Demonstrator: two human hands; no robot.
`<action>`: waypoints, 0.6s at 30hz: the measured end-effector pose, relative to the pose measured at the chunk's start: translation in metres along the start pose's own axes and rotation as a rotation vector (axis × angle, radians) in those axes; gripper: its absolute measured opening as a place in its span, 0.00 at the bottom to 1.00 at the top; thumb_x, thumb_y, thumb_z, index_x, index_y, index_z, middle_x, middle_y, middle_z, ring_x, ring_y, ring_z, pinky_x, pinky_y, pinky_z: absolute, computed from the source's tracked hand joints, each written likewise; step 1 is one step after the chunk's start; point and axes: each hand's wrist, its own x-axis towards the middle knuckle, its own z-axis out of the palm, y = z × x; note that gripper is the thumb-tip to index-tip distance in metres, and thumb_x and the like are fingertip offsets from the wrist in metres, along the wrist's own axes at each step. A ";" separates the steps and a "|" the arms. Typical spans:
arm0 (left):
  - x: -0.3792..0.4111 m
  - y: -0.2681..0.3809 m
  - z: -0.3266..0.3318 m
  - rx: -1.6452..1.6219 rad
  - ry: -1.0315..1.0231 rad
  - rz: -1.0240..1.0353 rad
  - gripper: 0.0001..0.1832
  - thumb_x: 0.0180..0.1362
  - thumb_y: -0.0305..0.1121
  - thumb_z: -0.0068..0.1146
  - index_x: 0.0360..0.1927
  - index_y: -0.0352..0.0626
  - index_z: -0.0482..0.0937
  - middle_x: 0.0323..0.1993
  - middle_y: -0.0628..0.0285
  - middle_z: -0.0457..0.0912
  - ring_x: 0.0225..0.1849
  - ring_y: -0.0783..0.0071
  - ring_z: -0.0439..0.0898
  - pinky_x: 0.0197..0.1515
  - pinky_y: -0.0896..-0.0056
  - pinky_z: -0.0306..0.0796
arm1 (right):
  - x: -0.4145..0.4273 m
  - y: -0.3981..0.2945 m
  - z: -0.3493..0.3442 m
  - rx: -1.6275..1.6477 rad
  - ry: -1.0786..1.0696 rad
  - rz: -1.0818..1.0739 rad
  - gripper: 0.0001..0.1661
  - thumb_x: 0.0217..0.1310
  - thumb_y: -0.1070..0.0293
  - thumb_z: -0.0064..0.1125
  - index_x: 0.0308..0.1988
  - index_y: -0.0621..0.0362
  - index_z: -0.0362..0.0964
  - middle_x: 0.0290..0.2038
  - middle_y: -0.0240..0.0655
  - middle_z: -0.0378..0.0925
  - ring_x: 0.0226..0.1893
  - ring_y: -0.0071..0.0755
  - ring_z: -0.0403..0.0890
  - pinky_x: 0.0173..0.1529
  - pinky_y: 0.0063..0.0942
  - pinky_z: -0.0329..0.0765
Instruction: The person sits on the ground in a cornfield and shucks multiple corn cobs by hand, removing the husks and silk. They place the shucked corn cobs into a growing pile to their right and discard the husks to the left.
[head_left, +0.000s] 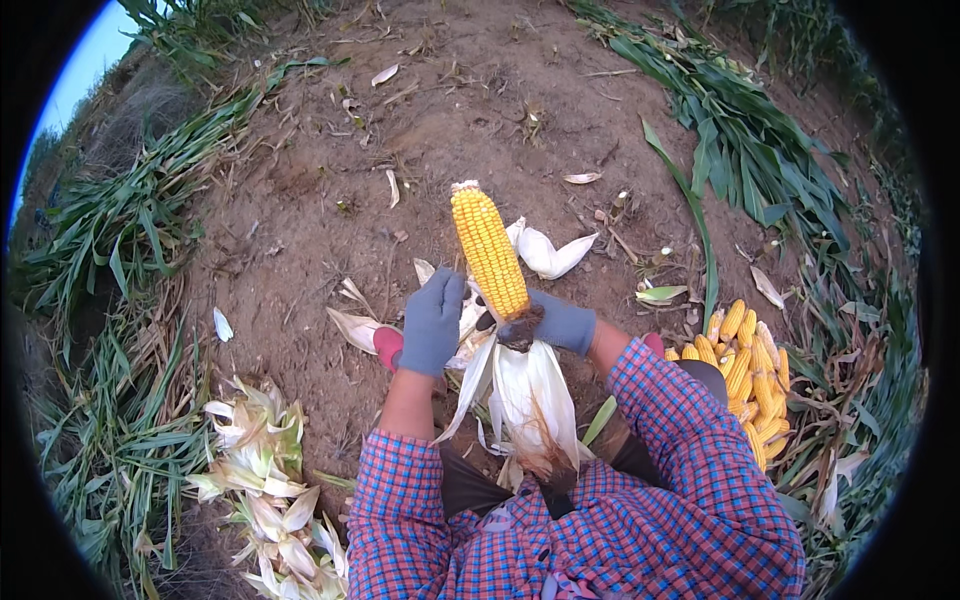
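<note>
My right hand (551, 321), in a grey glove, is closed around the lower end of a yellow corn ear (489, 251). The kernels are bare and the ear points up and away from me. Pale husk leaves (534, 390) with brown silk hang from it below my hand. To the left of the ear is my left hand (433, 322), also gloved in grey, with its fingers curled; whether something thin is between them cannot be seen. Loose white husks (553, 253) lie on the soil just beyond the ear.
A heap of husked corn ears (750, 375) lies at my right. Shed husks (262, 472) are piled at my left. Cut green corn stalks lie in rows at left (135, 217) and right (750, 150). Short cut stubs (660, 255) stick up from the soil.
</note>
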 end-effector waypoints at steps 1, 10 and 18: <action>0.000 -0.001 0.000 0.124 -0.096 0.022 0.12 0.62 0.38 0.44 0.34 0.39 0.73 0.25 0.56 0.77 0.28 0.64 0.76 0.29 0.64 0.67 | 0.000 -0.002 -0.003 0.043 0.060 -0.026 0.31 0.52 0.62 0.63 0.55 0.59 0.63 0.47 0.33 0.74 0.47 0.22 0.71 0.53 0.25 0.69; -0.007 -0.032 -0.003 0.456 -0.440 -0.032 0.12 0.58 0.41 0.47 0.37 0.44 0.73 0.32 0.48 0.78 0.36 0.47 0.76 0.38 0.53 0.68 | -0.004 -0.020 -0.027 0.086 0.265 -0.073 0.22 0.53 0.64 0.62 0.48 0.59 0.68 0.41 0.32 0.75 0.42 0.23 0.74 0.47 0.23 0.73; 0.009 -0.039 -0.033 -0.082 0.077 -0.095 0.30 0.55 0.42 0.56 0.58 0.40 0.64 0.53 0.52 0.71 0.53 0.61 0.72 0.54 0.65 0.66 | -0.010 -0.019 -0.026 -0.313 0.365 -0.257 0.27 0.50 0.63 0.64 0.49 0.60 0.64 0.38 0.37 0.76 0.40 0.33 0.77 0.45 0.31 0.74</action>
